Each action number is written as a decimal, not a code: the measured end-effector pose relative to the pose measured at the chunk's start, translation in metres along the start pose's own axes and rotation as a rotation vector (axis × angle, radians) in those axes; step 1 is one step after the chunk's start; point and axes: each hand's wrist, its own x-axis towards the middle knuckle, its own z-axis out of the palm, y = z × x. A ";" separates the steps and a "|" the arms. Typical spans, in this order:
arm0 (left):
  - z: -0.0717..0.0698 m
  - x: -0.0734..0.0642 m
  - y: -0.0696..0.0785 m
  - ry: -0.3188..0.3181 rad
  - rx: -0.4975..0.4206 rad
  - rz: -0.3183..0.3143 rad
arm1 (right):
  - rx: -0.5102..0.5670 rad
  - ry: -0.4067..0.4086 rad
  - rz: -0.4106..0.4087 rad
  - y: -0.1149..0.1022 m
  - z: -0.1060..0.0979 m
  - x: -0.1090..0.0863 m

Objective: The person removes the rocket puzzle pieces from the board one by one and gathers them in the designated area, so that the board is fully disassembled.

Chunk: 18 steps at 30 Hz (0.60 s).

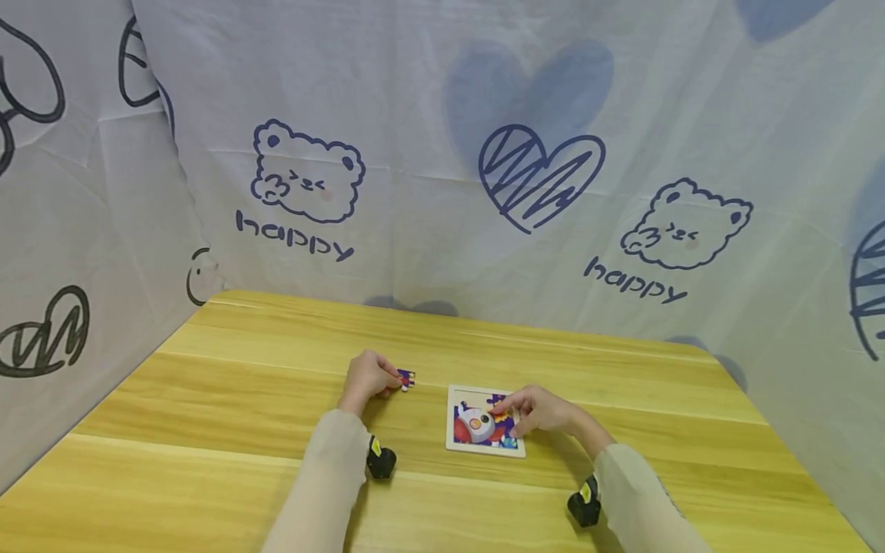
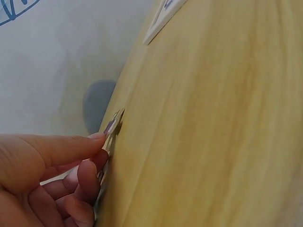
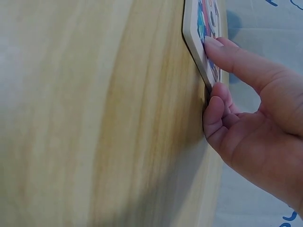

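Observation:
A small purple and red jigsaw piece (image 1: 406,379) is pinched between the thumb and fingers of my left hand (image 1: 371,376), left of the puzzle. In the left wrist view that jigsaw piece (image 2: 112,124) is seen nearly edge-on, close over the table. The jigsaw puzzle's pale frame (image 1: 486,452) lies flat, its picture partly filled around a large white and red figure. Bare backing shows at its top left. My right hand (image 1: 542,411) rests on the puzzle's right side. In the right wrist view its thumb (image 3: 220,53) touches the picture, with the lower fingers curled beside the frame's edge.
A wooden table (image 1: 242,415) with yellow grain carries everything. White cloth (image 1: 415,153) printed with bears and hearts hangs behind it and on the left. A black wrist camera (image 1: 380,461) sits at the left cuff, another wrist camera (image 1: 584,504) at the right cuff.

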 end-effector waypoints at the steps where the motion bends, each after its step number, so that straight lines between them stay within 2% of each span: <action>1: 0.000 0.000 0.000 0.002 0.010 0.003 | 0.000 0.000 -0.003 0.000 0.000 0.000; 5: -0.002 0.000 -0.001 0.002 0.023 0.005 | -0.015 0.011 -0.002 0.000 0.001 0.001; 11: -0.004 0.000 0.000 0.006 0.008 -0.002 | -0.032 0.087 0.060 0.000 0.002 0.001; 18: -0.005 0.001 0.000 0.009 -0.001 0.015 | 0.011 0.132 0.080 0.001 0.003 0.000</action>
